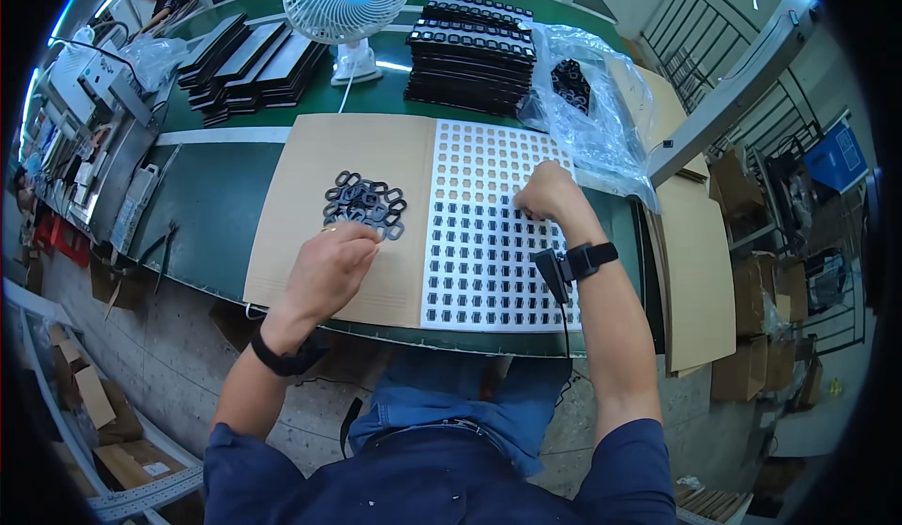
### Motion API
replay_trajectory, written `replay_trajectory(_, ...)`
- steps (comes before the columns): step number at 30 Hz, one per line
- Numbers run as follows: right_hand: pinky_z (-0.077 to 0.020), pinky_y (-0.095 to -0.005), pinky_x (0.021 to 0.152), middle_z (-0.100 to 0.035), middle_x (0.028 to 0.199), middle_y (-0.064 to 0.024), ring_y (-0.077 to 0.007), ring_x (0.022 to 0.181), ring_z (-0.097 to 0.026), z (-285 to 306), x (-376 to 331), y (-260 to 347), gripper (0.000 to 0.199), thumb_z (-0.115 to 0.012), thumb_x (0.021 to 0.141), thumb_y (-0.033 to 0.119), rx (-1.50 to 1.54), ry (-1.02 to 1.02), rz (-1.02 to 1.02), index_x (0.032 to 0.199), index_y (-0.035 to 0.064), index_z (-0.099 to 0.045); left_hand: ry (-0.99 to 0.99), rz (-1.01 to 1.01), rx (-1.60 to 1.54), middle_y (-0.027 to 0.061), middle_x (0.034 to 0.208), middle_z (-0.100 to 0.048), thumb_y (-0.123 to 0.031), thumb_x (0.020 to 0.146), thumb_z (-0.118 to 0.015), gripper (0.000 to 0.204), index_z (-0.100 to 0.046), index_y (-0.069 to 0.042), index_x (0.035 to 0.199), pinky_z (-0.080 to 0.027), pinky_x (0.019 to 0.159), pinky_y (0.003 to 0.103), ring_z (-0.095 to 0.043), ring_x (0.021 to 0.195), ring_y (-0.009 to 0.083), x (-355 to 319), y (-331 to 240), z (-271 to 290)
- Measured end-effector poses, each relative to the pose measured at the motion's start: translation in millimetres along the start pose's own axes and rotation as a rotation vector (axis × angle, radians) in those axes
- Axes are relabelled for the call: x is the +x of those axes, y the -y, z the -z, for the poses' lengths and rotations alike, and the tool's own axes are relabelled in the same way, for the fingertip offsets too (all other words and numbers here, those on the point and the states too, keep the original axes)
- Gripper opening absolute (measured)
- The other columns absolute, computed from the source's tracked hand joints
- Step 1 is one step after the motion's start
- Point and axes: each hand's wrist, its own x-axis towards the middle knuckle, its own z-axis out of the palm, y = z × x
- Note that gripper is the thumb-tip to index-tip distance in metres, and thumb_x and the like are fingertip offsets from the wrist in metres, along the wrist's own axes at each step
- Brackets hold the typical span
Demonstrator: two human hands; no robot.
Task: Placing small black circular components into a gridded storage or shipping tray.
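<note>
Leftmost, at about nine o'clock of the bench, grey machine housings (89, 79) and small hand tools (155, 253) lie along the edge of the green work table (202, 201). Stacks of flat black trays (249, 60) sit at eleven o'clock, a white desk fan (348, 4) at twelve.

Flat brown cardboard sheet (301, 163) covers the table centre. On it, a loose heap of small black ring-shaped plastic frames (365, 204) lies just above the left hand (329, 267). Left hand rests knuckles up on the cardboard, fingertips curled down at the lower edge of the heap, at or very near the closest frames; whether anything is pinched under the fingers cannot be told. Black band on the left wrist.

Just right of the heap, touching the cardboard's right side, lies the white perforated grid tray (493, 243). Its lower rows hold dark parts; its upper rows show open square holes.

Right hand (545, 192) is closed into a loose fist, pressed on the grid at the boundary between filled and open rows, near the tray's right edge. What the fingers grip is hidden. A black strap with a small black device (568, 264) sits on the right wrist.

At one o'clock: taller stack of black trays (470, 51), then a clear plastic bag (601, 102) with black parts inside. Far right, brown cardboard panels (695, 262).
</note>
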Motion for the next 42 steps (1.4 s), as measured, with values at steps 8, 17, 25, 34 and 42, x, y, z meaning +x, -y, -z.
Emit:
replay_trajectory(8, -0.0574, -0.0333, 0.057, -0.071, 0.066, -0.0139, -0.022, 0.057, -0.071, 13.3, -1.8, 29.1, 0.016, -0.073, 0.073, 0.009, -0.048, 0.165, -0.071, 0.063, -0.0032, -0.069, 0.178, 0.017, 0.235, 0.0127, 0.101, -0.068, -0.012, 0.091, -0.067, 0.012, -0.069, 0.0, 0.091, -0.054, 0.082, 0.043, -0.066, 0.093, 0.0336, 28.6, 2.8, -34.7)
replay_trajectory(17, -0.0574, -0.0321, 0.056, -0.071, 0.067, -0.0145, -0.0226, 0.058, -0.072, 15.7, -13.7, 22.9, 0.018, -0.073, 0.073, 0.01, 0.029, 0.102, -0.061, 0.062, -0.0034, -0.067, 0.082, -0.046, 0.303, 0.015, 0.092, -0.062, 0.0, 0.086, -0.059, 0.008, -0.065, 0.001, 0.081, -0.054, 0.078, 0.044, -0.065, 0.089, 0.0347, 26.0, 7.8, -43.3)
replay_trajectory(25, -0.0578, -0.0379, 0.059, -0.072, 0.069, -0.0154, -0.0229, 0.06, -0.072, 17.0, -7.5, 10.5, 0.014, -0.074, 0.075, 0.01, 0.131, 0.176, -0.033, 0.07, -0.0032, -0.072, 0.145, -0.123, 0.345, 0.0129, 0.11, -0.069, -0.003, 0.087, -0.059, 0.014, -0.069, 0.002, 0.078, -0.055, 0.085, 0.042, -0.066, 0.095, 0.0331, 28.6, 2.9, -39.5)
replay_trajectory(34, -0.0552, -0.0339, 0.053, -0.069, 0.066, -0.0136, -0.0216, 0.056, -0.071, 12.6, 3.9, 19.8, 0.016, -0.076, 0.075, 0.006, -0.015, 0.178, -0.067, 0.064, -0.0034, -0.067, 0.15, -0.193, 0.366, 0.0128, 0.109, -0.07, 0.0, 0.084, -0.06, 0.015, -0.068, 0.003, 0.073, -0.054, 0.087, 0.041, -0.065, 0.096, 0.034, 35.7, -0.6, -40.2)
replay_trajectory(42, -0.0563, -0.034, 0.053, -0.071, 0.069, -0.0139, -0.0207, 0.057, -0.069, 12.0, -1.8, 31.8, 0.018, -0.074, 0.079, 0.012, -0.007, 0.146, -0.103, 0.069, -0.0024, -0.069, 0.145, -0.128, 0.278, 0.0156, 0.097, -0.068, -0.002, 0.084, -0.063, 0.012, -0.068, 0.003, 0.075, -0.053, 0.082, 0.044, -0.066, 0.09, 0.0359, 40.8, 6.2, -43.0)
